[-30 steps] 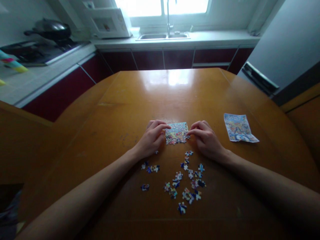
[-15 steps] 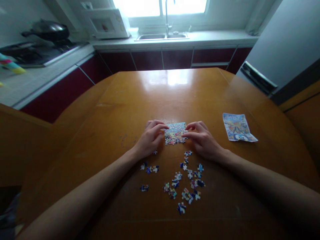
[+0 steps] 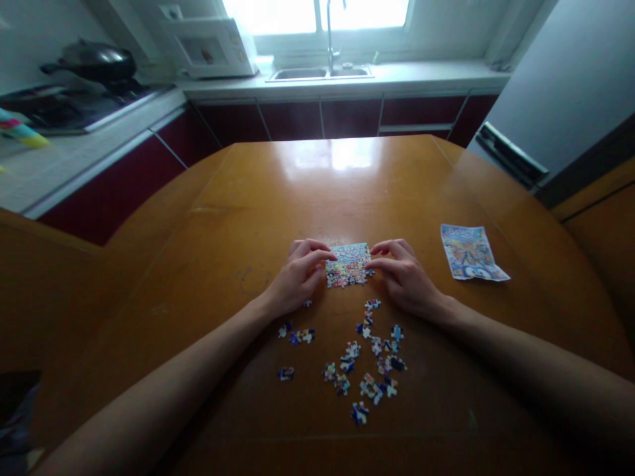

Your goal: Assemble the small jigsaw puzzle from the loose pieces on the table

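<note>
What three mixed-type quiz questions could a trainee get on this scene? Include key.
1. True or false: the partly built puzzle lies between the left hand and the right hand.
2. Where do most of the loose pieces lie?
A) On the wearer's side of the puzzle
B) Beyond the puzzle, toward the window
C) In the sink
3. What lies on the table to the right of the right hand?

Key: 1. True. 2. A. 3. A printed sheet.

Bare forearms [image 3: 163,378] angle inward, left grip [image 3: 300,274] and right grip [image 3: 403,274] apart, fingers [image 3: 321,255] bent.
</note>
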Motion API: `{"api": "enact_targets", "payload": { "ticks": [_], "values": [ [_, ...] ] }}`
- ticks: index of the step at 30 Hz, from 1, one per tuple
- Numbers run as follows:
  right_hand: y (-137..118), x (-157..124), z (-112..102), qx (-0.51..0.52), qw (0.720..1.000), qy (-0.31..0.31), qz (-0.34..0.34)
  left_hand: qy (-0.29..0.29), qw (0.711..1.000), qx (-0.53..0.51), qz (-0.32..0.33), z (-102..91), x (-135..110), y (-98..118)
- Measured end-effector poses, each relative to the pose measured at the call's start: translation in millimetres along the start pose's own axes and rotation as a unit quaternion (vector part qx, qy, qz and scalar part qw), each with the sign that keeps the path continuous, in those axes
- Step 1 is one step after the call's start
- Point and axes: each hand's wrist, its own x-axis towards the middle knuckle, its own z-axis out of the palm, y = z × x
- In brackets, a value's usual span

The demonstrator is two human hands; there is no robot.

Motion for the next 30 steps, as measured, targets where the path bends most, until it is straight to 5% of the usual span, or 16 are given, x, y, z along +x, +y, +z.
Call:
{"api": "enact_targets", "payload": {
  "ticks": [5,11,21,30],
  "values": [
    [-2.8,0.2,-0.5,-0.005,0.999,-0.027,-0.017,-0.099,0.991,0.050,0.078,-2.9,-2.6,5.3],
    [-6.4,1.4,-1.7,-0.012,0.997,-0.055,-0.045,-0.111,0.988,0.067,0.083,-2.7,-3.2,7.1],
    [3.1,3.5,-0.4,0.053,0.994,0.078,0.052,-0.027,0.999,-0.004,0.031,-1.8,-0.5,3.1],
    [10.2,5.3,2.0,0.083,0.988,0.089,0.094,0.016,1.000,-0.023,-0.007,-0.8,1.3,-0.8]
  ]
}}
